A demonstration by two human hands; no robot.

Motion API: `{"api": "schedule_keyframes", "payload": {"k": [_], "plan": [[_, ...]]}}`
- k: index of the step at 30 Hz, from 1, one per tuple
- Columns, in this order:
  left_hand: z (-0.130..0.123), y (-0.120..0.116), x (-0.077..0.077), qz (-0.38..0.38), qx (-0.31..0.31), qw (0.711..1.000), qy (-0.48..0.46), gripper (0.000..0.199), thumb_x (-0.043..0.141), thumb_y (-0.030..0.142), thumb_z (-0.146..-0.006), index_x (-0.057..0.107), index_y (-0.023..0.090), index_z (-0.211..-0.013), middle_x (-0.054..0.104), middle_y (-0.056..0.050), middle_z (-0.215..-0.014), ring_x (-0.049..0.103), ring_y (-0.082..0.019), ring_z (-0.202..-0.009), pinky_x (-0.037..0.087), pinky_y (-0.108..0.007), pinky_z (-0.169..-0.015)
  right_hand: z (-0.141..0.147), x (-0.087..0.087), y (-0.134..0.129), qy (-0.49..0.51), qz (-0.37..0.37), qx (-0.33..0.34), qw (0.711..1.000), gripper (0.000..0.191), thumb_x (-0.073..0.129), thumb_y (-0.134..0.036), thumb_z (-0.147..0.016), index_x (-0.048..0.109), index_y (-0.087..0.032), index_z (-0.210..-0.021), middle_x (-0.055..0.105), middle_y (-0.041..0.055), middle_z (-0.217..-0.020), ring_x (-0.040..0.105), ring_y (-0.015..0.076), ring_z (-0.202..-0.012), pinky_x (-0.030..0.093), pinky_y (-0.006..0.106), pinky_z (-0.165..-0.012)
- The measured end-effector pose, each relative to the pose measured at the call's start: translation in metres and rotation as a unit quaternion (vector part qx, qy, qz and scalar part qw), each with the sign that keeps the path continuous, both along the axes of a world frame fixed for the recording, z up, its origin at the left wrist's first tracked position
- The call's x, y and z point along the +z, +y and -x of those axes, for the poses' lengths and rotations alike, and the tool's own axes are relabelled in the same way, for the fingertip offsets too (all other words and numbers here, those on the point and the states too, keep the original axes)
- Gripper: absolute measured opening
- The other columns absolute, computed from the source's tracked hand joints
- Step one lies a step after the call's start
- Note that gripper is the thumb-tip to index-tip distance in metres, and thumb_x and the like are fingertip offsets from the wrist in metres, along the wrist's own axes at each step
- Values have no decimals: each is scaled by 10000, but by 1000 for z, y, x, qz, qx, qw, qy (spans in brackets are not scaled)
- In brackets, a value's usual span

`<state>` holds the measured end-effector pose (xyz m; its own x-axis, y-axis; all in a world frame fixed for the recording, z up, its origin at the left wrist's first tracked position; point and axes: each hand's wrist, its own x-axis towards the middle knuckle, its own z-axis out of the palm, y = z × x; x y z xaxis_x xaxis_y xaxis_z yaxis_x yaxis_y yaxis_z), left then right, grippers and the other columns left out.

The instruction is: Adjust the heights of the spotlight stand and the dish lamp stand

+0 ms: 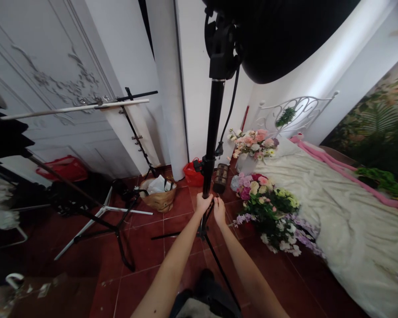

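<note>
A tall black light stand rises in front of me, carrying a big black softbox at the top. My left hand is wrapped around the stand's pole low down, just under a clamp collar. My right hand is beside it on the right, fingers on a folding leg brace of the stand. The stand's legs spread over the dark red tiled floor.
A bed with a cream blanket and flower bunches lies to the right. Left stand other tripods, a white crossbar, a brown paper bag and red bags. White panelled walls stand behind.
</note>
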<state>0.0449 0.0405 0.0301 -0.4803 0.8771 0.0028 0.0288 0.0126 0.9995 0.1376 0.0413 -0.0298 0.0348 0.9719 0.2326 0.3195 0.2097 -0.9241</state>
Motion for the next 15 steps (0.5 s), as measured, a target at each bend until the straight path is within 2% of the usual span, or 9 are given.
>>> {"api": "schedule_keyframes", "payload": {"k": [3, 5, 8, 10, 13, 15], "plan": [[1, -2, -1, -1, -17, 1000, -17, 179, 632, 284, -601, 542, 141, -540, 528, 6, -513, 478, -87, -449, 365, -195, -451, 3, 8, 4, -17, 2, -11, 1000, 443, 325, -533, -858, 601, -198, -769, 626, 64, -802, 557, 200, -777, 409, 293, -753], [3, -3, -1, 1, -25, 1000, -13, 184, 634, 282, -601, 538, 140, -534, 523, 10, -507, 476, -84, -452, 359, -187, -443, 3, 16, 8, -27, 35, -11, 999, 454, 356, -555, -837, 596, -202, -683, 610, 43, -682, 546, 188, -661, 402, 275, -658], [5, -4, 1, 5, -42, 999, -12, 185, 637, 276, -600, 537, 137, -529, 516, 12, -501, 472, -80, -455, 353, -179, -437, 1, 30, 14, -10, 139, 3, 990, 480, 432, -609, -770, 552, -203, -544, 515, 6, -489, 482, 158, -507, 360, 253, -527], [6, -6, 3, 6, -53, 998, -21, 183, 639, 279, -600, 544, 135, -539, 526, 7, -509, 480, -83, -454, 354, -182, -433, -2, 34, 9, 50, 209, 28, 976, 507, 453, -650, -731, 535, -198, -514, 459, -12, -430, 436, 134, -441, 334, 242, -470], [8, -9, 5, 12, -55, 998, -21, 178, 647, 286, -599, 559, 135, -565, 539, 5, -516, 487, -84, -447, 363, -187, -435, -11, 23, -28, 141, 230, 45, 962, 557, 453, -706, -688, 534, -181, -518, 473, -7, -446, 420, 106, -413, 329, 229, -443], [9, -10, 5, 18, -66, 998, -15, 194, 651, 309, -610, 571, 133, -595, 539, 7, -515, 485, -85, -436, 365, -192, -430, -26, 1, -76, 146, 225, 51, 962, 587, 472, -743, -633, 545, -171, -524, 502, 5, -462, 431, 104, -409, 335, 229, -435]]}}
